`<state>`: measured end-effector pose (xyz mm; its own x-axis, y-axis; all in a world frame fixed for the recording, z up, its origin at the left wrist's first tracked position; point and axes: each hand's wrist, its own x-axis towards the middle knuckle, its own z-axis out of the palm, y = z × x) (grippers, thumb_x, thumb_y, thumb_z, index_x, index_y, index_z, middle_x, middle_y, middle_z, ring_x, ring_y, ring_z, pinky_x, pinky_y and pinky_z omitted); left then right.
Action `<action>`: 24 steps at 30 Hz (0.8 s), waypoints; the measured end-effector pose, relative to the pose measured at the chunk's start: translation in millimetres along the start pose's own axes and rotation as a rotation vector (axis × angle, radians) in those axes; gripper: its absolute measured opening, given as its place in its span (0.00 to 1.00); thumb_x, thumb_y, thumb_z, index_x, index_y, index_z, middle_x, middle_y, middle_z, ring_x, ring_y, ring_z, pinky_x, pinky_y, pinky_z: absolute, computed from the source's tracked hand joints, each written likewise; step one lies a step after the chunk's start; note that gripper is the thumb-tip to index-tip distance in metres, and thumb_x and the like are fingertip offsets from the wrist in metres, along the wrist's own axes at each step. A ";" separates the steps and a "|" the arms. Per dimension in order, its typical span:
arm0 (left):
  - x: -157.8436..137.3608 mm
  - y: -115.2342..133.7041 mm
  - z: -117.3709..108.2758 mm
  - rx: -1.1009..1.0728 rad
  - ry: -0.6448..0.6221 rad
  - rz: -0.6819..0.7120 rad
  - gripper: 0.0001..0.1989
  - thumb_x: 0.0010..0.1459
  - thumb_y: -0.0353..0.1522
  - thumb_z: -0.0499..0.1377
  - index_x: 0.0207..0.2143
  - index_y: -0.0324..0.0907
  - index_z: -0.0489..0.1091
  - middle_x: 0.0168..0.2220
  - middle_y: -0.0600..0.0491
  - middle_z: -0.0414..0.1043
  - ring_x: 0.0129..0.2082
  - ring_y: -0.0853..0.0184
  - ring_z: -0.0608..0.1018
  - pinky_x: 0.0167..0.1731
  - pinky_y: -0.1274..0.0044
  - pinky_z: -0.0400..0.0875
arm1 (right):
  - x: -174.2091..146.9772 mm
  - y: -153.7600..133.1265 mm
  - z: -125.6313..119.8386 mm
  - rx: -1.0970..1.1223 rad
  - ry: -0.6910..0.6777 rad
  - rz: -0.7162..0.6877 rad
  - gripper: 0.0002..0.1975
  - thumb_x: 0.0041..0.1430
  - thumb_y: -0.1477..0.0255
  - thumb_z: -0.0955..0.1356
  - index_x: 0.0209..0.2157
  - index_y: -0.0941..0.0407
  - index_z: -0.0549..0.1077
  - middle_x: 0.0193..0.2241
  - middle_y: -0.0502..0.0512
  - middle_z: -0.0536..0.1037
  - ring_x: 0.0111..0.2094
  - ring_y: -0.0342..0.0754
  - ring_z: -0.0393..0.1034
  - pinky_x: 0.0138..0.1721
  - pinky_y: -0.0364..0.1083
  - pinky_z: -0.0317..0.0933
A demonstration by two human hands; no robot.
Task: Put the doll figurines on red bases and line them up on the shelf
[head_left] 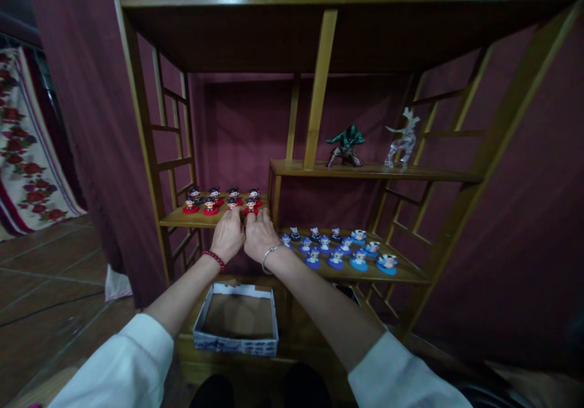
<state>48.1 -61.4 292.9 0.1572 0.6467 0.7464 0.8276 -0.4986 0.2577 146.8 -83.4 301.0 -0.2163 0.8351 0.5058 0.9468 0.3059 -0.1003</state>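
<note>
Two rows of small figurines in black hats on red bases stand on the left shelf. My left hand, a red bead bracelet at its wrist, has its fingers closed at the base of a front-row figurine. Beside it, my right hand, wearing a silver bangle, closes its fingers at the base of the rightmost front figurine. Both fingertips are partly hidden by the backs of my hands. To the left in that row are another figurine and the end figurine.
Several purple-based figurines and blue-based ones fill the lower right shelf. Above stand a dark green statue and a clear deer-like statue. An open cardboard box sits below my hands. An upright post divides the shelving.
</note>
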 end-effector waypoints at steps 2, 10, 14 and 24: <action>2.9 2.3 -1.2 0.010 -0.033 -0.010 0.10 0.52 0.27 0.48 0.39 0.38 0.59 0.34 0.46 0.68 0.35 0.64 0.70 0.36 0.72 0.65 | 3.0 0.8 -1.4 0.004 -0.018 0.005 0.19 0.47 0.80 0.60 0.44 0.68 0.60 0.50 0.80 0.58 0.56 0.62 0.46 0.47 0.59 0.51; 13.9 9.0 -6.3 0.174 -0.110 0.039 0.07 0.52 0.26 0.46 0.35 0.37 0.60 0.32 0.44 0.69 0.39 0.62 0.67 0.38 0.74 0.64 | 11.6 6.2 -1.5 -0.005 -0.058 -0.035 0.23 0.44 0.79 0.62 0.46 0.69 0.58 0.46 0.75 0.64 0.53 0.58 0.52 0.49 0.55 0.49; 20.4 12.0 -7.8 0.240 -0.194 0.034 0.07 0.53 0.26 0.46 0.34 0.37 0.60 0.31 0.44 0.69 0.38 0.60 0.67 0.36 0.74 0.64 | 16.6 9.5 0.1 0.016 -0.095 -0.059 0.26 0.43 0.78 0.62 0.47 0.70 0.56 0.43 0.73 0.66 0.48 0.55 0.57 0.48 0.54 0.50; 19.1 14.0 -7.4 0.221 -0.176 -0.022 0.09 0.55 0.28 0.44 0.36 0.36 0.60 0.33 0.44 0.68 0.39 0.62 0.67 0.37 0.74 0.63 | 16.6 12.9 4.2 0.010 -0.060 -0.097 0.26 0.44 0.78 0.62 0.47 0.70 0.55 0.43 0.71 0.66 0.48 0.54 0.57 0.50 0.53 0.46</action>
<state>58.7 -60.3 315.3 0.2126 0.7558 0.6193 0.9262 -0.3579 0.1188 154.5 -63.6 304.5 -0.3213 0.8272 0.4610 0.9182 0.3913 -0.0621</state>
